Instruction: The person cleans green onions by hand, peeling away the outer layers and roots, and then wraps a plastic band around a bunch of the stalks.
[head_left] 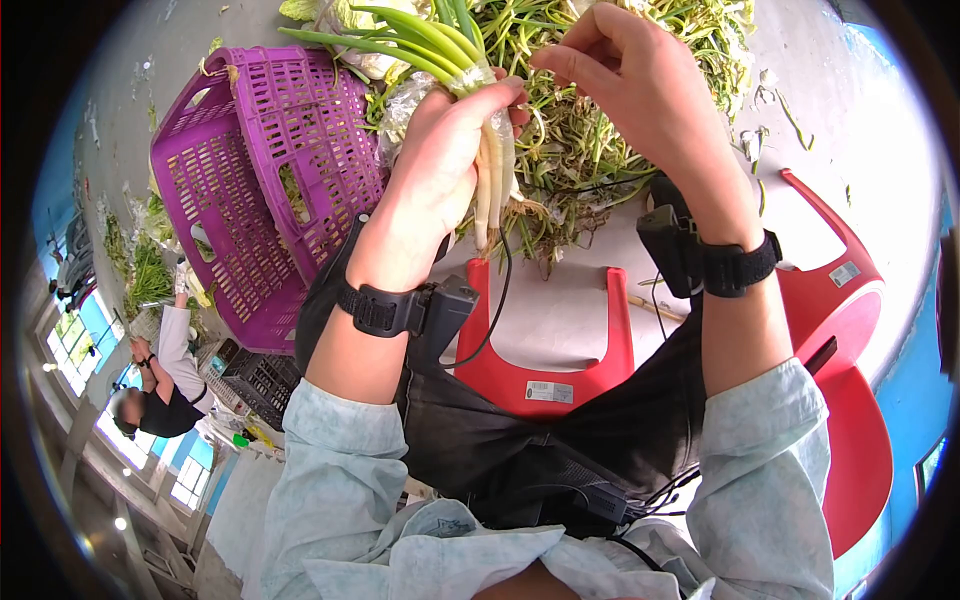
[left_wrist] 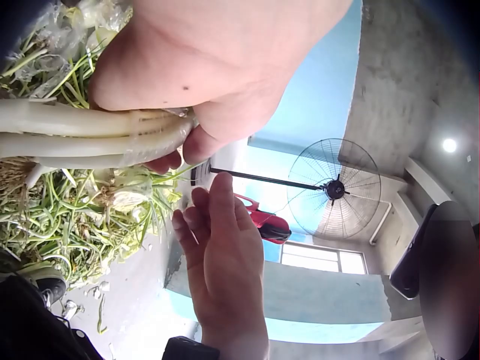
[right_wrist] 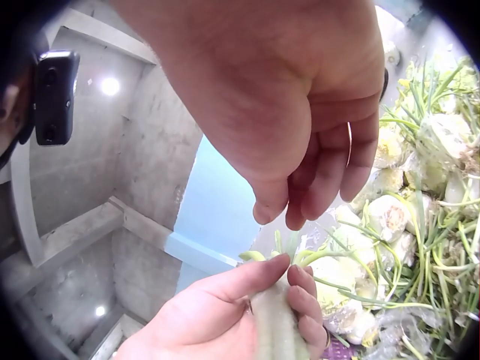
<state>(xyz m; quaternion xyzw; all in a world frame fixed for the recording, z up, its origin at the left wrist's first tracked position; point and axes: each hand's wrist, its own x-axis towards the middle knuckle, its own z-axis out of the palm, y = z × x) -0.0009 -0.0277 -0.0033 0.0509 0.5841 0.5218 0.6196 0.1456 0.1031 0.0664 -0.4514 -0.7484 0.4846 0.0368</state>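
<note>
Scallions [head_left: 450,60] sit bunched in the left hand [head_left: 435,175], fingers curled tight, above the lap. The right hand [head_left: 630,80] hovers beside them, fingertips pinched; I cannot tell on what. It looks like cleaning stalks, and the next pull calls for a steady left hold. The trimmings pile [head_left: 590,160] lies beyond.

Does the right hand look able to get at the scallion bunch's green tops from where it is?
Probably yes: the right hand sits just beside the scallion bunch gripped by the left hand, nothing visible between.

Pale blue-green sleeves [head_left: 330,470], black strap [head_left: 375,310] with black box camera [head_left: 445,310] behind left hand [head_left: 440,170] and right hand [head_left: 640,90], thin black cables [head_left: 497,300], dark grey lap garment [head_left: 560,440].
</note>
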